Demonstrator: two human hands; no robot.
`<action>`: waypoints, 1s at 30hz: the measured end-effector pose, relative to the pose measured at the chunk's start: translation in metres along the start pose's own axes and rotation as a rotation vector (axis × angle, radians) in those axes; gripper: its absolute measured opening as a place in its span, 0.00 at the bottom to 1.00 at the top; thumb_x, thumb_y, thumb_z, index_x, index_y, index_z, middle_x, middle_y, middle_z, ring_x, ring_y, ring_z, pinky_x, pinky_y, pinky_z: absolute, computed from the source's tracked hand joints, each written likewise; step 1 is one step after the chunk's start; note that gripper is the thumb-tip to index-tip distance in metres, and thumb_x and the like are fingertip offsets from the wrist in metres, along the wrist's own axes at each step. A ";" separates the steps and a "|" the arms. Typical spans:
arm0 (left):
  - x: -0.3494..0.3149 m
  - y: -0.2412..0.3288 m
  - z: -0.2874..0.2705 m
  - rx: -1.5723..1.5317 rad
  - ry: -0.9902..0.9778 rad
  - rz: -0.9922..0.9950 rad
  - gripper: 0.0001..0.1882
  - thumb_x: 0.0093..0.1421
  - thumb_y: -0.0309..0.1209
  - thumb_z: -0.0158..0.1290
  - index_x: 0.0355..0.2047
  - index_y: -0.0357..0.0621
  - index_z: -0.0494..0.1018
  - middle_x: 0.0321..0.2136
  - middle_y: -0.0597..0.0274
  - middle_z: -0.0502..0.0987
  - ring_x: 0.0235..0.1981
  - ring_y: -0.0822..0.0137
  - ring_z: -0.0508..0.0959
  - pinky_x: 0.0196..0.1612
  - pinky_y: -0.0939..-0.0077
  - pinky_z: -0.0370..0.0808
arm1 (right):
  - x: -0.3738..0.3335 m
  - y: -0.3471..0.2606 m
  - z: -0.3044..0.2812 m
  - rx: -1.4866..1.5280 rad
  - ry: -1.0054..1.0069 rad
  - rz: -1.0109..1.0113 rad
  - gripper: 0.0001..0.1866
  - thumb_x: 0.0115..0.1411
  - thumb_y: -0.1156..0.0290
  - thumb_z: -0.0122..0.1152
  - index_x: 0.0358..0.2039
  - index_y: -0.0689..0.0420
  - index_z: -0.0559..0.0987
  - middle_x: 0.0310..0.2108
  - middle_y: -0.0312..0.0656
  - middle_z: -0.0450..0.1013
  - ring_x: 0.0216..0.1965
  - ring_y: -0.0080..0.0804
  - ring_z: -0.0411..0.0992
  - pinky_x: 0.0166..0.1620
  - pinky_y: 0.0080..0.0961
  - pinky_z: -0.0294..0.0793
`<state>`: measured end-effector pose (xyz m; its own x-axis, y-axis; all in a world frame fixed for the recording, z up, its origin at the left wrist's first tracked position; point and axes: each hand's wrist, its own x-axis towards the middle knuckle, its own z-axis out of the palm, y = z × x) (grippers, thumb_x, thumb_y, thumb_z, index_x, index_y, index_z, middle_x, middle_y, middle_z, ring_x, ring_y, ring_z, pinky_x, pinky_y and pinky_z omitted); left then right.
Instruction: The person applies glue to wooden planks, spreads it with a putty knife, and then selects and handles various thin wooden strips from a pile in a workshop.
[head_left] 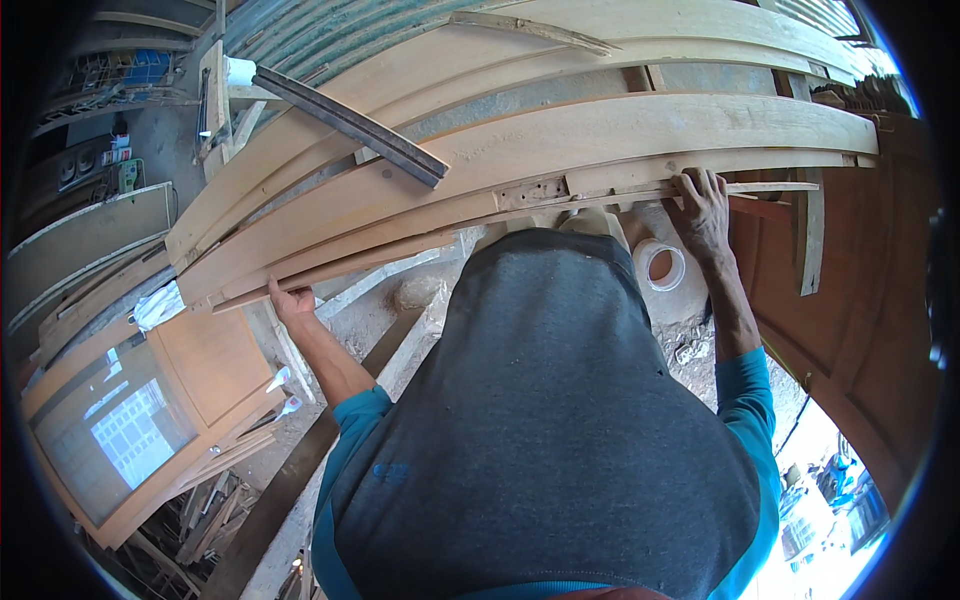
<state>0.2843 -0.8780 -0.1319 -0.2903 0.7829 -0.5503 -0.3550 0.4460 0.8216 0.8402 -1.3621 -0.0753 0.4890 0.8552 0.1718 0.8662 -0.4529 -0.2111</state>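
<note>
A long pale wooden board (640, 135) runs across in front of me, with a grooved near edge and a holed recess in it. Along that edge lies a thin wooden strip (370, 262), its right end jutting past my right hand. My left hand (292, 302) is closed on the strip near its left end, thumb up and fingers curled beneath. At the right, my right hand (702, 205) bends its fingers over the strip and the board's edge. A dark grooved bar (350, 125) rests slantwise across the boards.
Another long board (690, 25) lies behind, with a splintered wood piece (535, 32) on it. A glazed wooden panel (130, 430) leans at left, a brown panelled door (850, 300) stands at right. Below are a white round container (676, 280) and wood scraps (215, 520).
</note>
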 end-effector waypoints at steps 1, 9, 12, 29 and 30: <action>0.001 -0.001 0.000 0.009 0.004 0.010 0.24 0.69 0.47 0.53 0.59 0.47 0.71 0.54 0.57 0.77 0.54 0.56 0.77 0.54 0.55 0.78 | -0.001 0.000 0.000 0.005 0.020 0.004 0.17 0.52 0.67 0.70 0.41 0.51 0.74 0.40 0.40 0.70 0.45 0.42 0.70 0.50 0.40 0.66; 0.012 0.002 0.000 0.009 -0.025 -0.011 0.26 0.71 0.52 0.48 0.60 0.49 0.71 0.56 0.60 0.77 0.55 0.57 0.77 0.55 0.54 0.78 | -0.008 0.017 -0.010 -0.001 0.028 -0.061 0.22 0.47 0.71 0.71 0.44 0.54 0.77 0.42 0.44 0.72 0.50 0.45 0.70 0.59 0.46 0.64; 0.000 -0.009 -0.003 -0.112 0.020 -0.037 0.24 0.73 0.48 0.45 0.59 0.47 0.72 0.54 0.60 0.79 0.54 0.56 0.78 0.57 0.53 0.77 | -0.006 0.025 -0.021 -0.017 0.000 -0.091 0.24 0.46 0.71 0.70 0.46 0.56 0.78 0.46 0.46 0.72 0.54 0.49 0.69 0.64 0.49 0.61; 0.035 -0.049 -0.029 -0.302 0.039 -0.108 0.21 0.77 0.45 0.34 0.58 0.47 0.68 0.50 0.59 0.78 0.50 0.62 0.78 0.50 0.57 0.79 | 0.069 0.016 -0.037 0.243 0.025 -0.136 0.20 0.65 0.65 0.63 0.50 0.67 0.73 0.35 0.52 0.70 0.36 0.50 0.73 0.38 0.44 0.71; 0.033 -0.044 -0.027 -0.238 0.088 -0.074 0.21 0.77 0.45 0.34 0.57 0.47 0.69 0.48 0.60 0.78 0.47 0.62 0.79 0.48 0.58 0.79 | 0.073 0.009 -0.035 0.211 0.039 -0.165 0.13 0.61 0.76 0.62 0.46 0.65 0.74 0.33 0.51 0.69 0.34 0.51 0.70 0.40 0.42 0.71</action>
<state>0.2667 -0.8834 -0.1897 -0.3285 0.7064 -0.6269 -0.5741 0.3777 0.7265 0.8869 -1.3127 -0.0309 0.3496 0.9012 0.2563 0.8961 -0.2417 -0.3722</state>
